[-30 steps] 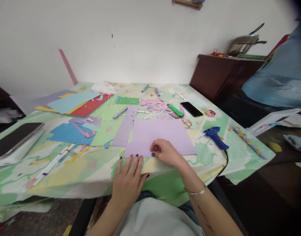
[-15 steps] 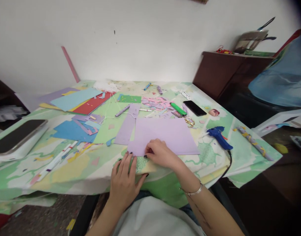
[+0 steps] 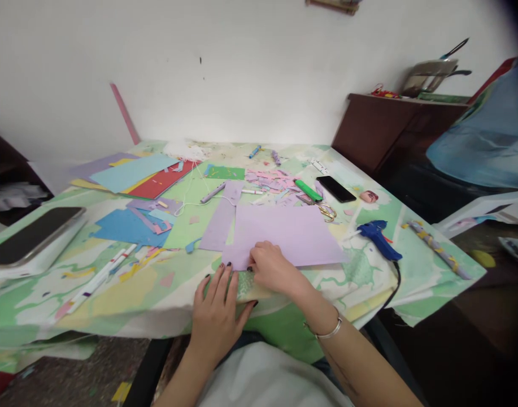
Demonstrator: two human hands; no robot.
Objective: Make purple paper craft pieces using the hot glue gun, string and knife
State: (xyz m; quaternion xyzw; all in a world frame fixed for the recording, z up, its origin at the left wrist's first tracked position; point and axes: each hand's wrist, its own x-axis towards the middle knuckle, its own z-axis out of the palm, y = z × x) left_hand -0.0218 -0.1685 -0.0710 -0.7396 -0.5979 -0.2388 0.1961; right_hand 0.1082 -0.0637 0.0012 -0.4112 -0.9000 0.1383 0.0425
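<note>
A lilac paper sheet (image 3: 288, 232) lies near the table's front edge. My left hand (image 3: 218, 305) rests flat with fingers spread, its fingertips at the sheet's lower left corner. Curled fingers of my right hand (image 3: 269, 265) pinch the sheet's front edge, just right of the left fingertips. A lilac strip (image 3: 222, 220) lies left of the sheet, on green paper (image 3: 186, 226). Gold-handled scissors (image 3: 326, 212) and a green cutter (image 3: 308, 191) are behind the sheet. To its right lies a blue glue gun (image 3: 379, 238).
Colored sheets (image 3: 134, 172), blue paper (image 3: 129, 226), markers (image 3: 101, 277) and a large phone (image 3: 34, 234) are on the left. Paper scraps (image 3: 271, 180) lie farther back. On the right are a black phone (image 3: 335, 188), a pink stone (image 3: 369, 196) and a wrapped stick (image 3: 439, 249).
The sheet's right front corner has shifted slightly right and up. Both hands stay at nearly the same places on its front edge. The camera view has shifted slightly.
</note>
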